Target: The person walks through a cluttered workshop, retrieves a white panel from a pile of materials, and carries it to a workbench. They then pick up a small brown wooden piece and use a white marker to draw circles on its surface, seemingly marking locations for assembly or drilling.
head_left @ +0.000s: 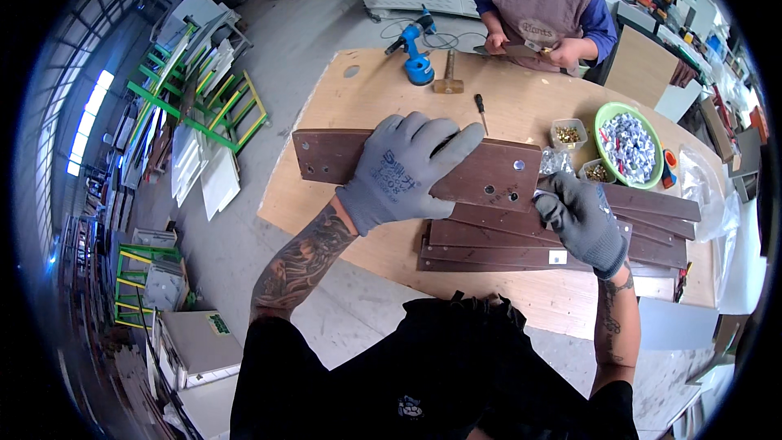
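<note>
My left hand point(401, 169), in a grey glove, grips a dark brown board point(476, 173) across its middle, fingers over the far edge and thumb at the near edge. The board has small holes near both ends and a round silvery fitting at its right end. Close by that end is my right hand point(585, 224), also gloved, its fingers pinched together; a small pale bit shows at the fingertips, too small to name. Beneath lie several similar boards point(481, 234), stacked unevenly on the wooden table point(366, 265). One carries a white label point(557, 257).
Beyond the board are a screwdriver point(480, 104), a mallet point(448, 85) and a blue power tool point(419, 68). Rightward stand a green bowl point(600, 151) of small packets and tubs of brass fittings point(568, 134). Across the table a person point(542, 12) holds a similar piece.
</note>
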Available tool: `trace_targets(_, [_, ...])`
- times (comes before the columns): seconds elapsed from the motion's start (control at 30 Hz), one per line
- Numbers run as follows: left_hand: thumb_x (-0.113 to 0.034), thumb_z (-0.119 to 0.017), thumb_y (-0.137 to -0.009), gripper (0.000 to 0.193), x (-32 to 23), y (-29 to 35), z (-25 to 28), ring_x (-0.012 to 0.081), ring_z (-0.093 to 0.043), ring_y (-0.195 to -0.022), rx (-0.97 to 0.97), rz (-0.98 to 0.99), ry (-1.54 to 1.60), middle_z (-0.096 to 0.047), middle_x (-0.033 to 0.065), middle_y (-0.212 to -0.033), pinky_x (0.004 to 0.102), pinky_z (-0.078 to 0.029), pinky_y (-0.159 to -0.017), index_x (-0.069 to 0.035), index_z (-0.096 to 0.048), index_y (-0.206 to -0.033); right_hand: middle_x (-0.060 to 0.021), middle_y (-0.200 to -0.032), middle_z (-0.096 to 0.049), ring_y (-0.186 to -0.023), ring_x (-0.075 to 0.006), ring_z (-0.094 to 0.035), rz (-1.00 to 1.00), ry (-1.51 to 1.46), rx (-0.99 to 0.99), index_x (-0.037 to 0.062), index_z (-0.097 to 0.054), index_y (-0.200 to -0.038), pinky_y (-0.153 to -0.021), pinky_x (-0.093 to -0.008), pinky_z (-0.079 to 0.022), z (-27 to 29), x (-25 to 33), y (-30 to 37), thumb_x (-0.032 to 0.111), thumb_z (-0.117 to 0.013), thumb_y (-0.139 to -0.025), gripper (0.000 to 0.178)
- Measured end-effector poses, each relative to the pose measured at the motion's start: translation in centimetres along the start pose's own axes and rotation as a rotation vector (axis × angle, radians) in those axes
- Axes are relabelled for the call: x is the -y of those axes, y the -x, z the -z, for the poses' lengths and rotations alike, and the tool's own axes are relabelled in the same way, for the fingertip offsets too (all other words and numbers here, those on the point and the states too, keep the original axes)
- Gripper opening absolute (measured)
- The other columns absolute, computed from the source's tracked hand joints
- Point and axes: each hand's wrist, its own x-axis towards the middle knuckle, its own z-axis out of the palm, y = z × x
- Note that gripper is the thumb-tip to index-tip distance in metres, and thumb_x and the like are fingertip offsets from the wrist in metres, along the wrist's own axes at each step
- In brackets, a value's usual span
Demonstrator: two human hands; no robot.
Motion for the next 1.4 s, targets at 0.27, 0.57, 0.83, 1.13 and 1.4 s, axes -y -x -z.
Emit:
trace_targets(0.27, [-0.042,-0.081,-0.053,0.091,-0.5,0.0,-0.3,0.0235,-0.054,-0.091,0.045,-0.064,-0.043,-0.056,0.0019,-0.107,0.0416,-0.046,-0.079,-0.017,-0.058,-0.138,-0.0212,-0.067,-0.055,-0.056,-0.0308,-0.051,-0.059,-0.075,0.079,-0.0005,-0.064,-0.090,-0.054,-0.0373,-0.042,-0.4,-0.8,1.0,0.030,-0.073,-0.092,0.032])
trace_targets(0.57, [-0.037,-0.081,-0.048,0.095,-1.1,0.4,-1.2,0.0231,-0.052,-0.092,0.055,-0.066,-0.012,-0.055,0.0004,-0.106,0.0419,-0.043,-0.080,-0.020,-0.058,-0.138,-0.0172,-0.071,-0.062,-0.057,-0.0260,-0.052,0.091,-0.179,-0.015,-0.0008,-0.064,-0.081,-0.056,-0.0344,-0.043,-1.0,-1.5,1.7,0.023,-0.079,-0.088,0.029])
trace_targets(0.83, [-0.037,-0.082,-0.049,0.094,-1.3,0.3,-1.7,0.0218,-0.051,-0.089,0.101,-0.097,-0.133,-0.053,-0.0007,-0.103,0.0403,-0.041,-0.077,-0.022,-0.057,-0.138,-0.0184,-0.067,-0.057,-0.053,-0.0309,-0.050,0.032,-0.044,-0.083,-0.0020,-0.061,-0.080,-0.053,-0.0362,-0.043,-3.7,-3.1,1.8,0.022,-0.077,-0.089,0.030])
trace_targets(1.13, [-0.034,-0.083,-0.057,0.092,-0.2,-0.4,-2.0,0.0261,-0.056,-0.097,0.154,0.016,0.013,-0.056,0.0064,-0.110,0.0420,-0.045,-0.083,-0.013,-0.052,-0.141,-0.0010,-0.068,-0.063,-0.059,-0.0074,-0.059,-0.294,-0.591,-0.087,-0.0010,-0.067,-0.092,-0.050,-0.0232,-0.045,-3.6,-4.2,1.3,0.023,-0.070,-0.096,0.024])
trace_targets(1.4, [-0.035,-0.079,-0.072,0.098,0.4,-0.4,-3.5,0.0257,-0.055,-0.122,0.064,0.501,1.004,-0.055,0.0181,-0.133,0.0365,-0.044,-0.104,0.003,-0.035,-0.151,-0.0051,-0.078,-0.067,-0.057,-0.0078,-0.057,-0.123,-0.716,-0.458,0.0007,-0.061,-0.119,-0.049,-0.0213,-0.043,-2.7,-1.0,0.4,0.022,-0.063,-0.099,0.029])
